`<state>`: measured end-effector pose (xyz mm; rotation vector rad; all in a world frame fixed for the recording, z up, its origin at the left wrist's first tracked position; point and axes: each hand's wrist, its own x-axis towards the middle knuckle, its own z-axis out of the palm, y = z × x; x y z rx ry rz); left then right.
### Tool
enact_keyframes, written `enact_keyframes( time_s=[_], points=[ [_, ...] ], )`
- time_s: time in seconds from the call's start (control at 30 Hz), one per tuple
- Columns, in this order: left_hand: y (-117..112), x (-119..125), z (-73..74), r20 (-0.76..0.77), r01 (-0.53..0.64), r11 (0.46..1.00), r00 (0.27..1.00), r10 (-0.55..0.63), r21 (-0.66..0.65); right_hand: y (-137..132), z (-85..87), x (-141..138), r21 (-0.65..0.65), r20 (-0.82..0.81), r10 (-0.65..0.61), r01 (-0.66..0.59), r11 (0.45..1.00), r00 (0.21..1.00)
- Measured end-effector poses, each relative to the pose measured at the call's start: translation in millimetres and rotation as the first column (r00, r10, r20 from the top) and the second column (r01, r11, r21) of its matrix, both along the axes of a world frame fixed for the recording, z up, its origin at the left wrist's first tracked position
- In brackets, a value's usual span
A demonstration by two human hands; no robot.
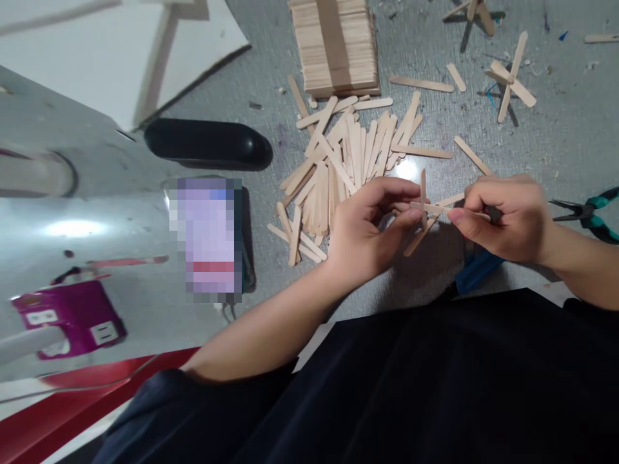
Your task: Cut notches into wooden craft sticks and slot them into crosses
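Observation:
Between my two hands is a small piece of crossed wooden craft sticks (pixel 423 187). My left hand (pixel 374 222) pinches its left side, thumb and fingers closed on the joint. On the other side, my right hand (pixel 505 216) has its thumb and finger pressed on a stick of the same piece. A dark tip of something shows among the right hand's fingers, too hidden to name. Just beyond my left hand lies a loose heap of craft sticks (pixel 358 151). Part of a blue tool handle (pixel 478 270) shows below my right hand.
A banded stack of craft sticks (pixel 333 48) stands at the back. Another crossed-stick piece (pixel 511 82) sits far right, above teal-handled pliers (pixel 587 211). To the left are a black case (pixel 207 143), a phone (pixel 207 235) with a blurred screen, and a purple power strip (pixel 72 319).

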<state>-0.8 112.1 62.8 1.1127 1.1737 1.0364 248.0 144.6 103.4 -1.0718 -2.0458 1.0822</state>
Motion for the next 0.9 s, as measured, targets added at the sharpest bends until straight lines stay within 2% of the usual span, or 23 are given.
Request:
enact_keyframes(
  time_s=[0.07, 0.17, 0.23, 0.33, 0.47, 0.57, 0.67, 0.9],
  points=[
    [1.0, 0.0, 1.4, 0.009, -0.009, 1.0, 1.0, 0.009, 0.013, -0.4, 1.6, -0.2, -0.07, 0.007, -0.021, 0.021, 0.997, 1.0],
    [3.6, -0.8, 2.4, 0.015, -0.014, 1.0, 1.0, 0.013, 0.025, -0.6, 5.8, 0.5, -0.25, 0.029, -0.052, 0.058, 0.967, 0.998],
    [5.2, -1.6, 2.1, 0.006, -0.023, 1.0, 1.0, 0.023, 0.019, -0.6, 7.1, 0.6, -0.281, 0.046, -0.088, 0.097, 0.955, 0.995],
    [7.1, -2.3, 1.3, 0.022, -0.049, 0.999, 0.999, 0.049, 0.008, 1.3, 3.2, 1.2, -0.197, 0.108, -0.179, 0.197, 0.96, 0.978],
    [9.6, -2.7, 0.9, 0.084, -0.066, 0.998, 0.994, 0.068, -0.023, 11.5, -14.7, 8.0, -0.028, 0.169, -0.257, 0.266, 0.964, 0.951],
    [10.7, -3.8, -0.2, 0.115, -0.076, 0.996, 0.99, 0.08, -0.044, 21.2, -31.0, 16.4, 0.105, 0.218, -0.259, 0.241, 0.965, 0.941],
    [11.1, -5.1, -1.6, 0.12, -0.082, 0.995, 0.989, 0.088, -0.054, 26.6, -41.3, 22.1, 0.185, 0.299, -0.245, 0.196, 0.963, 0.922],
    [9.8, -4.0, 0.2, 0.101, -0.037, 0.999, 0.994, 0.04, -0.031, 26.3, -46.2, 24.2, 0.24, 0.369, -0.253, 0.171, 0.956, 0.894]
  ],
)
